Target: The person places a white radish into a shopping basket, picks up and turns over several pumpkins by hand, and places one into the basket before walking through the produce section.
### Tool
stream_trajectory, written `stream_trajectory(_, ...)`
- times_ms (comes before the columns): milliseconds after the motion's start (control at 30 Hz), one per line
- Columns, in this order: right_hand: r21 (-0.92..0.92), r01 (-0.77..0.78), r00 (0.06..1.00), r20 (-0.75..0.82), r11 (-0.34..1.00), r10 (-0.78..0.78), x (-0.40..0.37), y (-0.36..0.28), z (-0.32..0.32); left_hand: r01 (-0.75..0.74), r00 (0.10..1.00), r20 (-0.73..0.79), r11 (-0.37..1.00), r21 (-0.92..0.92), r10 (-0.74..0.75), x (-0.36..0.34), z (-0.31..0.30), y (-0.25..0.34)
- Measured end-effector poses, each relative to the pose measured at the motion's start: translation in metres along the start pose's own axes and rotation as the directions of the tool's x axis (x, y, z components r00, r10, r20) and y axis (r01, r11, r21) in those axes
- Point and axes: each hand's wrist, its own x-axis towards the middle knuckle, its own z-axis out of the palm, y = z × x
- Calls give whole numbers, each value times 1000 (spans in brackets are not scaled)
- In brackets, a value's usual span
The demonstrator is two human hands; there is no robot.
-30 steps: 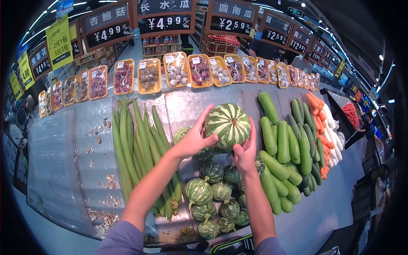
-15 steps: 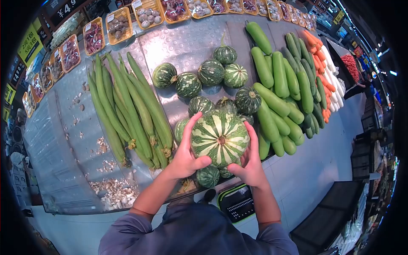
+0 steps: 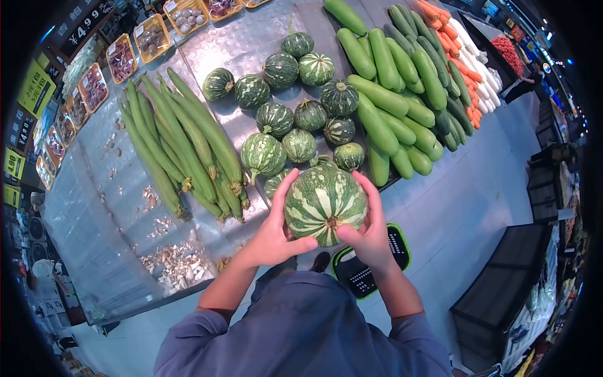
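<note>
Between both hands I hold a round green pumpkin (image 3: 325, 204) with pale stripes, its blossom or stem spot turned toward me. My left hand (image 3: 279, 229) wraps its left side, the thumb along the lower edge. On the right side my right hand (image 3: 372, 232) curves round it, with the thumb pressed near the brown spot. Just beyond it, several smaller striped pumpkins (image 3: 299, 146) lie in a group on the metal counter (image 3: 235, 56); the nearest ones are partly hidden behind the held one.
Long green gourds (image 3: 182, 144) lie left of the pumpkins. Smooth green gourds (image 3: 383, 129), carrots (image 3: 449, 47) and white radishes (image 3: 477, 69) lie to the right. Garlic scraps (image 3: 179, 267) are at the counter's front. A black basket (image 3: 361, 276) with green trim stands on the floor.
The view has shifted, so the counter's produce appears further left and higher. The held pumpkin has tipped, its brown spot now lower. More small pumpkins and more of the basket show.
</note>
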Motion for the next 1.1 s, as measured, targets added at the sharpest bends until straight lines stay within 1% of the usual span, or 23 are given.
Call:
stream_trajectory(67,-9,-6,1000,-13,1000,6,-14,-3,-2,37,999,6,999,-18,-37,-6,-2,-4)
stream_trajectory(133,-238,100,994,60,966,-88,-23,-1,-9,39,992,117,999,9,-39,-9,-6,-16)
stream_trajectory(167,-289,154,986,105,945,-129,-26,-1,-12,73,994,91,993,-97,-64,-12,2,-13)
stream_trajectory(200,-288,154,986,105,945,-129,-27,-3,-15,73,994,90,993,-96,-64,-16,4,-13)
stream_trajectory(267,-443,269,954,245,855,-174,-30,-10,-19,65,995,81,978,-199,-49,-21,9,-13)
stream_trajectory(300,-443,273,953,249,854,-176,-33,-14,-16,60,996,79,978,-198,-45,-23,12,-13)
stream_trajectory(333,-321,175,975,189,931,-118,-38,-18,-11,13,1000,19,989,-145,-11,-25,16,-13)
stream_trajectory(367,-186,74,989,137,980,-49,-40,-20,-8,-29,999,-39,996,-89,26,-26,18,-12)
stream_trajectory(400,-185,76,989,141,980,-50,-41,-20,-9,-32,999,-42,996,-88,29,-27,15,-15)
stream_trajectory(433,4,-33,993,118,999,33,-42,-19,-12,-162,986,-7,981,104,164,-26,10,-22)
stream_trajectory(467,193,-140,987,110,971,121,-44,-19,-16,-290,957,50,914,283,287,-25,8,-22)
stream_trajectory(500,190,-150,985,117,970,129,-44,-18,-19,-290,956,46,916,277,289,-25,7,-21)
stream_trajectory(567,149,-131,987,118,980,114,-47,-16,-18,-413,910,157,800,435,384,-24,8,-14)
stream_trajectory(600,113,-107,988,122,988,93,-48,-17,-18,-416,909,157,803,428,387,-24,8,-13)
stream_trajectory(667,111,-111,987,126,988,97,-51,-20,-17,-453,891,174,780,432,420,-24,8,-13)
stream_trajectory(733,115,-114,986,134,987,98,-52,-23,-14,-460,887,174,782,420,428,-25,8,-13)
stream_trajectory(833,148,-158,983,120,976,141,-52,-25,-12,-433,899,157,775,461,409,-27,11,-1)
stream_trajectory(900,157,-157,985,89,975,145,-49,-17,-12,-401,911,242,578,711,334,-30,15,12)
stream_trajectory(933,153,-163,983,105,975,148,-48,-13,-12,-394,912,229,574,717,341,-31,17,17)
stream_trajectory(1000,144,-144,990,32,979,141,-47,-2,-16,-450,885,362,340,826,294,-30,23,23)
stream_trajectory(1033,157,-121,992,-2,980,123,-47,2,-16,-489,862,400,302,818,312,-29,21,20)
stream_trajectory(1067,153,-122,992,1,981,123,-47,7,-16,-488,862,397,303,819,315,-28,20,13)
stream_trajectory(1100,226,-65,998,-10,972,69,-47,11,-16,-477,866,314,455,752,390,-26,20,4)
